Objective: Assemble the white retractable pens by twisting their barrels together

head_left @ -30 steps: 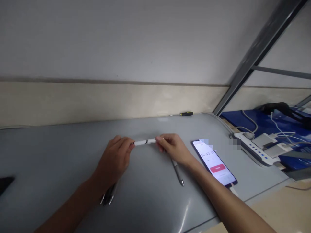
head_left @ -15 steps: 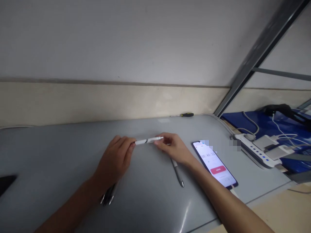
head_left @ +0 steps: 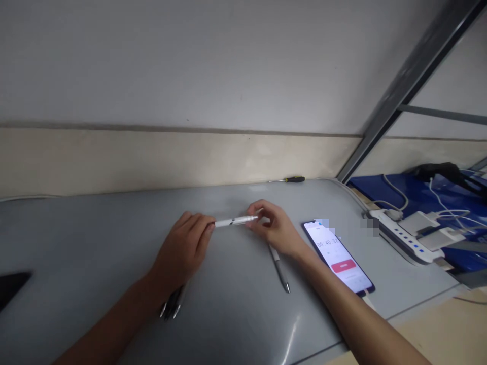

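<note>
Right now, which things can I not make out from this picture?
All in the head view:
White pen: one end, covered by the left hand.
Dark pens: upper parts, under the left forearm.
Grey pen: far end, behind the right hand.
Black object: cut off by the left edge.
Phone: small print, too tiny.

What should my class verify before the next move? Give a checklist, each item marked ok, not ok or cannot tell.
1. Left hand grips the white pen: ok.
2. Right hand touches that pen's far end: cannot tell; contact is unclear.
3. Grey pen fully visible: not ok; one end is hidden.
4. Dark pens countable: cannot tell; the left arm covers part.
5. Phone clear of the white pen: ok.
6. Screwdriver clear of both hands: ok.
</note>
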`<move>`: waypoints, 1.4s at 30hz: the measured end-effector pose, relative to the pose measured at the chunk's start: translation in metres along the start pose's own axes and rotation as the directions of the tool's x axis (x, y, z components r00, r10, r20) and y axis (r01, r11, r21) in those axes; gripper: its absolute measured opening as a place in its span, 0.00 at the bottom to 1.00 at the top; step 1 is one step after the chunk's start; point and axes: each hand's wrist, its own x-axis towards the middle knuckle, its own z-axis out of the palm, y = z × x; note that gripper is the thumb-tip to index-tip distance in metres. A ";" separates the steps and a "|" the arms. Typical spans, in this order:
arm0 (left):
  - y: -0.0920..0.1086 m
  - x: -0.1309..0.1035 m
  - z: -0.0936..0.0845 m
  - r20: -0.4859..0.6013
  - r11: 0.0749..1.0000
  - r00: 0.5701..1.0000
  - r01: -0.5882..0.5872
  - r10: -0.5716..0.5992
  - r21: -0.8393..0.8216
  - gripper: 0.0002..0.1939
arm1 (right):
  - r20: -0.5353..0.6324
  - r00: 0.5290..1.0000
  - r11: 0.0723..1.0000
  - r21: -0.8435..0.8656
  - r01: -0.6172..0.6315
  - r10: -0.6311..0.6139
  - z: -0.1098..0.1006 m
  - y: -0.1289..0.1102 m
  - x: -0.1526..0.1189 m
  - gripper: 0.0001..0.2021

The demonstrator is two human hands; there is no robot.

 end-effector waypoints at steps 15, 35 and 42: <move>0.001 0.001 -0.001 0.002 1.000 1.000 0.018 -0.018 -0.001 0.14 | 0.073 0.996 0.998 0.043 -0.047 0.044 -0.002 0.001 0.000 0.05; -0.006 -0.002 0.001 0.060 1.000 0.998 0.015 -0.016 0.022 0.19 | -0.085 0.966 0.850 -0.498 0.170 -0.243 -0.013 0.016 0.002 0.10; -0.011 -0.003 0.002 0.050 0.998 0.998 0.047 -0.049 0.039 0.19 | -0.172 0.968 0.841 -0.537 0.065 -0.185 -0.021 0.019 0.004 0.08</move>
